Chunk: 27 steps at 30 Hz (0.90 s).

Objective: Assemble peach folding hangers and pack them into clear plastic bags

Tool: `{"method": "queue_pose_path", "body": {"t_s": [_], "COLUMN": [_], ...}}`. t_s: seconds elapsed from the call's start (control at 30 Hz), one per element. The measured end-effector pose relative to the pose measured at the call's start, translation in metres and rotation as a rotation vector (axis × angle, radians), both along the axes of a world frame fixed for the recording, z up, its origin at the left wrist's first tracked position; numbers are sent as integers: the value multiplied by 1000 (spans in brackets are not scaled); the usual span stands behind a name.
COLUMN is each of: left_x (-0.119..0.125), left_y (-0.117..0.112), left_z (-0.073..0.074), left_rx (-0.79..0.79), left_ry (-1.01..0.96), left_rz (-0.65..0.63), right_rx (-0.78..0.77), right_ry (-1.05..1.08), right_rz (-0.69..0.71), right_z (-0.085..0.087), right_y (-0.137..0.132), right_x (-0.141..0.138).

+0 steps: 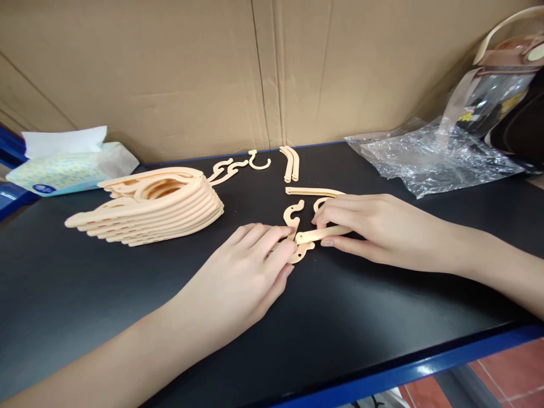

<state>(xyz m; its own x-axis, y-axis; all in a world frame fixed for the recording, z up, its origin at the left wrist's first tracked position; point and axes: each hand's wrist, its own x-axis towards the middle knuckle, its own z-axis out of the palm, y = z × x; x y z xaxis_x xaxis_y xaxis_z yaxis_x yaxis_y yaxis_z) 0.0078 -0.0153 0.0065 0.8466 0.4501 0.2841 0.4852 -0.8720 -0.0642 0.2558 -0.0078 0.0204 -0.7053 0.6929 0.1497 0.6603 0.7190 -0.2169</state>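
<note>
My left hand point(266, 255) is closed on a cream plastic hanger piece point(300, 255) with a rounded, holed plate; its fingers hide part of it. A curved hook point(292, 214) rises just beyond those fingertips. My right hand point(365, 226) pinches a cream hanger arm point(321, 233), whose holed end lies over the plate by my left fingers. Behind the right fingers, a ring-like cream piece point(319, 203) is partly hidden. Another hanger arm point(312, 191) lies just beyond that hand.
At left stands a stack of cream folding hangers point(178, 212), with a tissue pack point(76, 164) behind. Loose arms point(290, 164), a hook point(260, 163) and notched pieces point(229, 169) lie along the back. Clear plastic wrap point(425, 156) and a bottle point(495, 90) are at right, before a cardboard wall point(170, 73).
</note>
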Motion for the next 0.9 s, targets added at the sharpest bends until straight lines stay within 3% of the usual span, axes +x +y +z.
{"method": "queue_pose_path", "body": {"t_s": [0.9], "left_x": [1], "left_y": [0], "left_z": [1], "left_rx": [21], "left_ry": [30], "left_rz": [7], "right_rx": [11], "right_ry": [-59], "right_rz": [-3], "right_z": [-1], "right_y": [-4], "right_x": [2]}}
